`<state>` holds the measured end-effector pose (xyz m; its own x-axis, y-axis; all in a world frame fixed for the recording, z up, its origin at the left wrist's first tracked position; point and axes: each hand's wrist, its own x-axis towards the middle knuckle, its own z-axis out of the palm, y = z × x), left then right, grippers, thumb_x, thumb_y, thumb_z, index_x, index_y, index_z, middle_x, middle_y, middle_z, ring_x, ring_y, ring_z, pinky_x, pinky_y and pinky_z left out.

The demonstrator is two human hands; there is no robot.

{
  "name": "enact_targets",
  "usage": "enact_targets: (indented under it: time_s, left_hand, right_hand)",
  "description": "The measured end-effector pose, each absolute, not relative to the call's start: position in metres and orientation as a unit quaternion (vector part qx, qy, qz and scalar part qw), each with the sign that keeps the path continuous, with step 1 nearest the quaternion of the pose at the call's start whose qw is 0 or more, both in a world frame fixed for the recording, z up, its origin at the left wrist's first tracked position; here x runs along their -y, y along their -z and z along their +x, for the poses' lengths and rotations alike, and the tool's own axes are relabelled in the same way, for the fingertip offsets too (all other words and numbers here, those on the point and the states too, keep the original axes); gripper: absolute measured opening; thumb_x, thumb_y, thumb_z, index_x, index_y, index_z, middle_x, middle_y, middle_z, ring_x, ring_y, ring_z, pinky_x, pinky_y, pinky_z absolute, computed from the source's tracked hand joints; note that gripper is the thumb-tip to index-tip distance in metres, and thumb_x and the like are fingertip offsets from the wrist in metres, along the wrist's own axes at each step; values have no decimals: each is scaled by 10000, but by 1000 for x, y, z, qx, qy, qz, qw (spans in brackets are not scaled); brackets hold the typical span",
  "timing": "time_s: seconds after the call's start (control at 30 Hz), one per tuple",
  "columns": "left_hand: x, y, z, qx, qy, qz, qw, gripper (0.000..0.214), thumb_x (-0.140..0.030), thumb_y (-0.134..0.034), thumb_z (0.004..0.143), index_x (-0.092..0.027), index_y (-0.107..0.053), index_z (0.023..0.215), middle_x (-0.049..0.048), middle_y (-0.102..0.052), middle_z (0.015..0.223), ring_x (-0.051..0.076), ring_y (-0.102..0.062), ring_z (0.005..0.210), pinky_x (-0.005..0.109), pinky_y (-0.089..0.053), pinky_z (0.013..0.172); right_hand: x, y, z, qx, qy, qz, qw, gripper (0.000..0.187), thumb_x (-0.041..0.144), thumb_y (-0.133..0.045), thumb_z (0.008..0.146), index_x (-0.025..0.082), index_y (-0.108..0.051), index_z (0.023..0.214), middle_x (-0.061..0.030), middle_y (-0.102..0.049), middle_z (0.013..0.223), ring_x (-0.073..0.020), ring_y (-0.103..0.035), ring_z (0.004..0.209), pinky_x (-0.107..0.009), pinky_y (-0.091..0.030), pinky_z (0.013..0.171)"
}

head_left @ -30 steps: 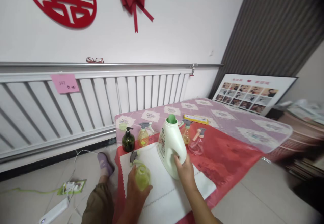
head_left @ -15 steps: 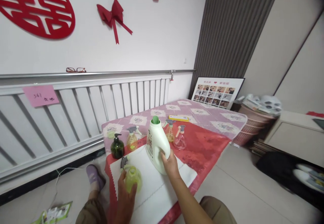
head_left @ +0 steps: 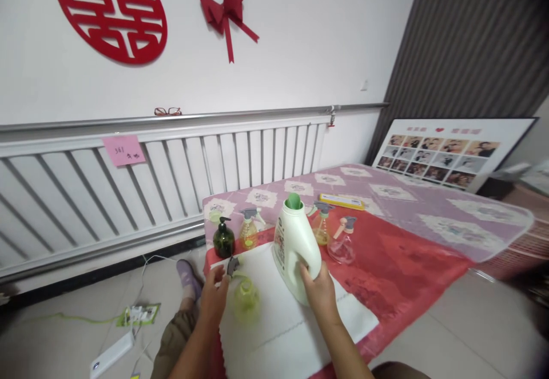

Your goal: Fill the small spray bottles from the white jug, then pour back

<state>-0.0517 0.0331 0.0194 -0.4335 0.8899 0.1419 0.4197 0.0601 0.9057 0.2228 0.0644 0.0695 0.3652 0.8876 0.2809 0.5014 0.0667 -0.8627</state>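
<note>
My right hand [head_left: 319, 293] is wrapped round the handle of a pale green detergent jug [head_left: 294, 247], whose open neck shows a green spout. The jug's base appears to rest on a white cloth [head_left: 295, 339]. My left hand [head_left: 215, 293], fingers curved but apart, is beside a grey spray head [head_left: 233, 266], with no clear grip on it. Just right of that hand stands a yellow-green bottle [head_left: 246, 302] with no sprayer on its neck. Behind are a dark green pump bottle [head_left: 223, 239], two yellowish spray bottles [head_left: 249, 233] and a pink spray bottle [head_left: 342, 247].
A red cloth [head_left: 398, 253] lies under the white one on a table with a purple patterned cover [head_left: 364, 176]. A yellow-edged flat box [head_left: 342, 202] lies at the back. Beyond stand a white radiator [head_left: 253, 164] and a photo board [head_left: 446, 153]. Cables and a power strip [head_left: 139, 314] are on the floor.
My left hand has let go of the yellow-green bottle and moved left and up to the spray head. My right hand stays on the jug. The camera view has turned left.
</note>
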Motion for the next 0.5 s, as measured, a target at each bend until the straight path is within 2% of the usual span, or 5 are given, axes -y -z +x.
enact_targets:
  time_s: [0.1,0.3,0.4,0.5]
  left_hand:
    - [-58,-27,-61,-711,-425,514,226,447,-381,-590,748,-144,-588,1128,122,-659,1111,246,-634,980,363,-493,883]
    - [-87,-31,-56,-753,-294,549,214,475,-328,-649,735,-147,-563,1165,143,-658,1144,276,-605,1082,367,-431,924]
    - [-93,-34,-52,-769,-260,540,224,479,-302,-671,719,-136,-565,1155,152,-681,1106,280,-627,1045,346,-438,880]
    - [-96,-38,-52,-775,-253,525,244,405,-298,-694,703,-144,-610,1068,119,-709,1006,258,-651,965,305,-451,807]
  right_hand:
    - [-64,-69,223,525,-201,-664,492,432,576,-515,741,206,-546,961,-72,-669,769,-284,-646,768,-353,-479,641]
    - [-63,-73,225,522,-217,-675,475,419,600,-511,719,229,-533,914,-46,-657,707,-269,-637,692,-340,-475,607]
    - [-63,-74,226,524,-230,-685,451,420,623,-493,715,241,-496,890,-56,-653,711,-279,-635,701,-345,-478,613]
    - [-66,-72,228,523,-238,-698,428,437,652,-480,703,250,-472,873,-61,-642,700,-293,-634,708,-351,-478,617]
